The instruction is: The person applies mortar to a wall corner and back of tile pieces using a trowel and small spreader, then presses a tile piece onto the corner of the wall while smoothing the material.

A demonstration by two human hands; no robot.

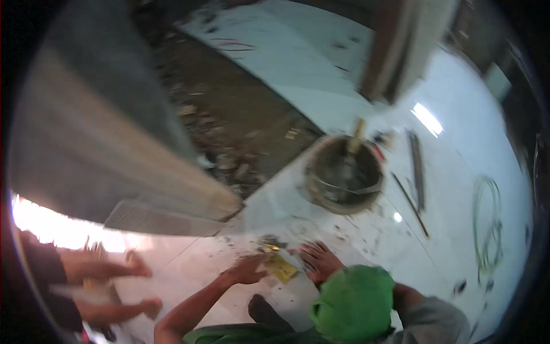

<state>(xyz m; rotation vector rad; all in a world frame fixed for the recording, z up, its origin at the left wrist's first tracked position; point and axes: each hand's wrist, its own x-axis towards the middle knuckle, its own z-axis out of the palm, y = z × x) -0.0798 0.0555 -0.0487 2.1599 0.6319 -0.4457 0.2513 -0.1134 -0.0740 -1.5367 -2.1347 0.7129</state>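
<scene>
Neither my left hand nor my right hand is in view. Below me a co-worker in a green cap [349,298] bends over the white tiled floor [447,223]. The co-worker's left hand [246,269] is at the left edge of a small, flat yellow piece [282,269]; their right hand [318,255] rests just beyond its right side, fingers partly spread. Small shiny bits [269,245] lie above the yellow piece, too blurred to make out. Higher up stands a round bucket [326,200] of grey material, with a yellow-handled tool [358,132] in it.
A second person's bare legs [109,269] show at lower left. A concrete wall edge [114,143] juts in above a patterned board [149,221]. Beyond are untiled, rubble-strewn ground [223,137] and a post [384,51]. Rods [415,172] and a green coiled hose [487,223] lie at right.
</scene>
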